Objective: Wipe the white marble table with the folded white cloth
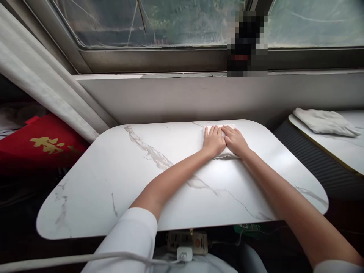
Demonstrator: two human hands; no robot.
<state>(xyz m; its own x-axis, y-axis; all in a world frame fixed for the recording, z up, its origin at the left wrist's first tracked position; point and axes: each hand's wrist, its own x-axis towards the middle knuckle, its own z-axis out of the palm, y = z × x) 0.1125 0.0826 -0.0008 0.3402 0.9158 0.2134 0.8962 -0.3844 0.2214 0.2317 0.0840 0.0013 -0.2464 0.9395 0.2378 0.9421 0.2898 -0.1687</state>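
Observation:
Both hands rest side by side on a folded white cloth [227,154] near the far edge of a white marbled table [93,178]. My left hand [214,141] lies flat on the cloth's left part, fingers spread a little and pointing toward the window. Beside it, touching near the thumbs, my right hand [234,141] is pressed flat on the cloth's right part, its fingers stretched out to the upper left. The palms cover most of the cloth; its lower edge shows below them.
Behind the table are a wall and window [159,26]. A curtain [51,76] and red cloth item [45,144] are at left. Another white cloth [324,122] lies on a second table [341,148] at right. Below the front edge are a power strip [176,241] and white cable [57,261].

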